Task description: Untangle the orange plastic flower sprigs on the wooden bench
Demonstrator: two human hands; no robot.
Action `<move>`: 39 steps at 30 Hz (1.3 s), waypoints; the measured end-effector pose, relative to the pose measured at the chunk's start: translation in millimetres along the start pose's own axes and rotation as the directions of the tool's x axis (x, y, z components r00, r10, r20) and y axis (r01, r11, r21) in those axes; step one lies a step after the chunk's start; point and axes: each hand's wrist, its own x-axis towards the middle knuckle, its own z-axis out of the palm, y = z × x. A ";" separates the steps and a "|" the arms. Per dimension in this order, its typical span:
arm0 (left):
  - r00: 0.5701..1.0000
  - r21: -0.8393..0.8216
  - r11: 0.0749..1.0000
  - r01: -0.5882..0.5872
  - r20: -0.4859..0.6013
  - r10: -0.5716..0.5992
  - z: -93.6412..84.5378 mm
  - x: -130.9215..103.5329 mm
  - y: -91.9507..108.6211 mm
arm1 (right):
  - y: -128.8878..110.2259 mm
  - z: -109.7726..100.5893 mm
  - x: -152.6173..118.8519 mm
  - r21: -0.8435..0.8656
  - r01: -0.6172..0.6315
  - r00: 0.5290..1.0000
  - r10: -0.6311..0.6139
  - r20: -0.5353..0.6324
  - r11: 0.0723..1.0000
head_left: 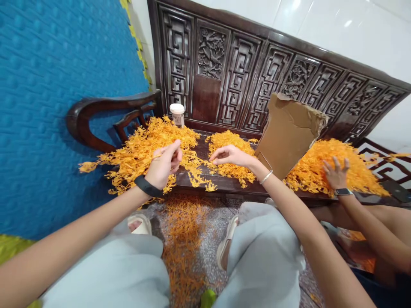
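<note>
My left hand point(163, 164), with a dark wristband, is over the left heap of orange plastic pieces point(138, 149). Its fingers are curled closed; an orange strand shows beside it, and what they hold is hidden. My right hand point(231, 155), wearing a thin bracelet, is above the smaller middle heap of orange pieces point(229, 140). Its fingers are bent together, tips beside a loose orange strand; whether they grip it is too small to tell. Linked, branching orange pieces point(201, 175) lie between the hands on the dark wooden bench point(201, 147).
A cardboard sheet point(284, 132) stands between the middle heap and a right-hand heap point(334, 160), where another person's hand point(336, 173) rests. A lidded paper cup point(177, 114) stands by the carved backrest point(207, 98). Orange scraps point(186, 239) cover the floor between my feet.
</note>
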 end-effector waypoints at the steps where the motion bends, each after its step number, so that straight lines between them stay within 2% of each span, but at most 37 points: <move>1: 1.000 -0.017 1.000 0.006 -0.005 -0.006 -1.2 0.1 -0.6 | -2.0 1.1 -0.1 -0.031 0.002 1.000 -0.002 -0.005 1.000; 3: 0.999 -0.055 0.998 0.035 0.001 -0.035 -2.9 -0.3 -1.5 | -2.5 2.8 0.5 -0.141 0.006 0.998 -0.015 -0.056 0.990; 5: 0.995 -0.077 0.993 0.095 0.038 -0.092 -2.2 -2.0 -1.6 | 1.2 3.3 2.5 -0.282 0.001 0.986 -0.048 -0.161 0.959; 8: 0.965 -0.074 0.967 0.242 0.119 -0.232 6.3 -6.5 -3.4 | 11.2 2.3 9.1 -0.419 -0.045 0.928 -0.117 -0.354 0.907; 10: 0.934 -0.092 0.938 0.333 0.166 -0.316 16.5 -9.4 -8.1 | 17.8 0.1 15.7 -0.472 -0.092 0.891 -0.140 -0.433 0.877; 13: 0.912 -0.148 0.904 0.402 0.154 -0.381 33.7 -14.3 -17.2 | 29.4 -12.2 23.1 -0.576 -0.202 0.855 -0.143 -0.498 0.792; 14: 0.910 -0.161 0.898 0.410 0.128 -0.393 38.4 -16.6 -18.7 | 35.0 -20.0 23.1 -0.599 -0.270 0.825 -0.139 -0.547 0.754; 15: 0.909 -0.167 0.894 0.417 0.109 -0.403 42.1 -19.4 -18.8 | 42.1 -29.7 21.2 -0.595 -0.354 0.773 -0.133 -0.621 0.721; 16: 0.907 -0.167 0.892 0.421 0.099 -0.410 44.6 -22.4 -17.3 | 50.6 -40.5 17.7 -0.567 -0.444 0.697 -0.129 -0.705 0.694; 17: 0.905 -0.161 0.891 0.425 0.110 -0.412 45.9 -25.5 -14.1 | 60.2 -51.5 12.7 -0.497 -0.525 0.599 -0.115 -0.792 0.691; 18: 0.903 -0.151 0.893 0.424 0.138 -0.406 45.9 -28.2 -9.8 | 70.6 -61.9 7.1 -0.405 -0.572 0.497 -0.091 -0.863 0.713; 19: 0.903 -0.139 0.899 0.416 0.176 -0.391 44.8 -30.2 -4.8 | 81.1 -70.8 1.4 -0.339 -0.574 0.435 -0.073 -0.898 0.746; 20: 0.905 -0.131 0.907 0.399 0.214 -0.367 42.8 -31.3 0.2 | 91.2 -77.5 -3.6 -0.284 -0.560 0.395 -0.051 -0.917 0.778; 24: 0.910 -0.142 0.934 0.328 0.312 -0.272 30.1 -26.2 12.4 | 119.5 -85.4 -12.0 -0.169 -0.469 0.403 0.040 -0.914 0.867; 26: 0.903 -0.156 0.930 0.332 0.338 -0.266 23.3 -21.0 13.3 | 126.2 -85.1 -11.7 -0.137 -0.450 0.391 0.056 -0.919 0.883; 28: 0.895 -0.155 0.930 0.333 0.364 -0.260 17.4 -16.9 13.4 | 130.6 -86.2 -11.8 -0.123 -0.432 0.406 0.071 -0.911 0.894; 30: 0.907 -0.116 0.955 0.273 0.363 -0.215 12.7 -14.8 14.4 | 133.8 -88.5 -13.1 -0.112 -0.405 0.410 0.070 -0.909 0.907; 33: 0.934 -0.011 0.994 0.105 0.345 -0.095 7.6 -15.0 17.7 | 134.0 -89.3 -13.0 -0.085 -0.377 0.336 0.051 -0.940 0.922; 34: 0.934 0.009 0.998 0.067 0.350 -0.066 6.3 -15.6 18.6 | 131.7 -87.7 -11.2 -0.079 -0.363 0.320 0.044 -0.946 0.928; 35: 0.931 0.015 0.999 0.051 0.361 -0.052 5.2 -16.2 19.3 | 127.9 -84.7 -8.2 -0.079 -0.338 0.322 0.037 -0.946 0.938; 36: 0.927 0.010 0.999 0.052 0.373 -0.051 4.1 -16.8 19.7 | 122.4 -80.4 -4.1 -0.083 -0.306 0.344 0.029 -0.939 0.948; 37: 0.923 -0.002 0.998 0.061 0.380 -0.055 3.0 -17.2 19.7 | 115.1 -74.6 0.8 -0.089 -0.269 0.384 0.022 -0.923 0.959; 39: 0.920 -0.032 0.996 0.082 0.386 -0.064 0.5 -17.5 19.2 | 95.0 -58.8 11.4 -0.092 -0.179 0.518 0.014 -0.855 0.979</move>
